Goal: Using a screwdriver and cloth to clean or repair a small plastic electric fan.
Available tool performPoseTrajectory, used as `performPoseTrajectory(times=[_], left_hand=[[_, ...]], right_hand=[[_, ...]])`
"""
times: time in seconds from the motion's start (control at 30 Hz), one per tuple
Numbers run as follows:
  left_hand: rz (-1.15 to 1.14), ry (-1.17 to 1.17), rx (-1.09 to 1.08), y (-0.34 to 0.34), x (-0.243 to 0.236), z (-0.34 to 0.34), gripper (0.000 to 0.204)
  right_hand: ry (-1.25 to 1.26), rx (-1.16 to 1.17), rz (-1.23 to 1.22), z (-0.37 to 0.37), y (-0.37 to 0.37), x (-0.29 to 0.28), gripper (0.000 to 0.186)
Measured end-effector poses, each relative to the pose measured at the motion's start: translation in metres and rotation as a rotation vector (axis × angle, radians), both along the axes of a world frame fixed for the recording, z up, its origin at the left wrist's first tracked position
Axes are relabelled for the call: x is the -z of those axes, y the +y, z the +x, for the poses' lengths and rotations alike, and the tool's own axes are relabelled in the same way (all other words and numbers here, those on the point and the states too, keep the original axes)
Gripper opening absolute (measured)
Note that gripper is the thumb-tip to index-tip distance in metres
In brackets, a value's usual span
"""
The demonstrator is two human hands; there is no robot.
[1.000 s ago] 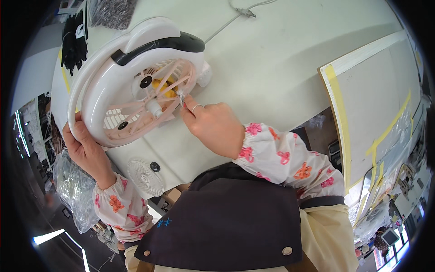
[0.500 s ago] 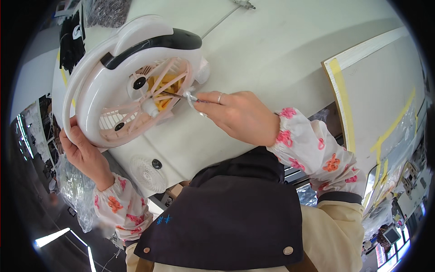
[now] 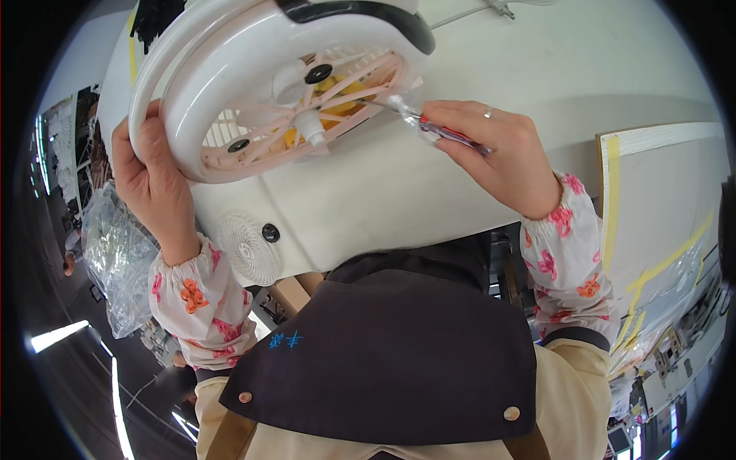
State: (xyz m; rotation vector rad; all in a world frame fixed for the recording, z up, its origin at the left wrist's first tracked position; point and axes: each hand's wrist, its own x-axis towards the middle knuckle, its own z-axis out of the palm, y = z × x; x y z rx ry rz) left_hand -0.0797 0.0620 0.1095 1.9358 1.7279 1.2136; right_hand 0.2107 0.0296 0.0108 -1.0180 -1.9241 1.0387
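My left hand (image 3: pixel 152 180) grips the left rim of a white plastic housing (image 3: pixel 207 73) with a black band along its top, tilted on the table. Its open face shows pink spokes (image 3: pixel 345 90), yellow parts inside and black discs (image 3: pixel 318 74). My right hand (image 3: pixel 494 157) is closed on a screwdriver (image 3: pixel 458 136) with a red, dark-streaked handle, wrapped in crumpled clear plastic near its front; the shaft points into the spokes, its tip hard to make out. A white round mesh cover (image 3: pixel 244 249) and a small black disc (image 3: pixel 270 233) lie below the housing.
A taped board (image 3: pixel 659 199) stands on the right of the table (image 3: pixel 567 54). A grey cable with a plug (image 3: pixel 500 9) lies at the back. Clear plastic bags (image 3: pixel 115 261) hang at the left edge; black items (image 3: pixel 149 19) sit at top left.
The housing now appears higher and further right. My right hand has moved right and up, exposing the screwdriver, whose shaft reaches into the spokes. My left hand has stayed on the rim.
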Motion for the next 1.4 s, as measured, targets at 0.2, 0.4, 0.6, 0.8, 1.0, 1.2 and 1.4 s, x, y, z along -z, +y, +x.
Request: performPoseTrajectory(times=[0.2,0.4,0.6,0.8,1.0,1.2,1.4], left_hand=[[0.033,-0.012,0.042,0.001,0.005,-0.002,0.023],[0.006,-0.042,0.054,0.001,0.001,0.003,0.022],[0.036,-0.064,0.027,0.0,0.001,0.002,0.023],[-0.055,0.089,-0.057,-0.006,-0.005,0.005,0.016],[0.024,0.031,0.0,0.001,-0.023,0.02,0.01],[0.056,0.022,-0.014,-0.004,-0.008,0.014,0.011],[-0.012,0.011,-0.001,-0.004,-0.018,0.017,0.013]], right_hand=[[0.011,0.205,0.045,-0.03,-0.012,0.024,0.023],[-0.017,0.033,-0.224,-0.016,-0.003,0.012,0.027],[-0.003,-0.125,-0.272,0.0,0.015,0.024,0.026],[0.169,-0.061,-0.702,0.003,0.018,0.041,0.025],[0.133,0.012,-0.198,-0.03,0.004,0.035,0.023],[0.42,0.143,-0.484,-0.039,-0.006,0.061,0.025],[0.322,0.143,-0.177,-0.063,-0.002,0.049,0.025]])
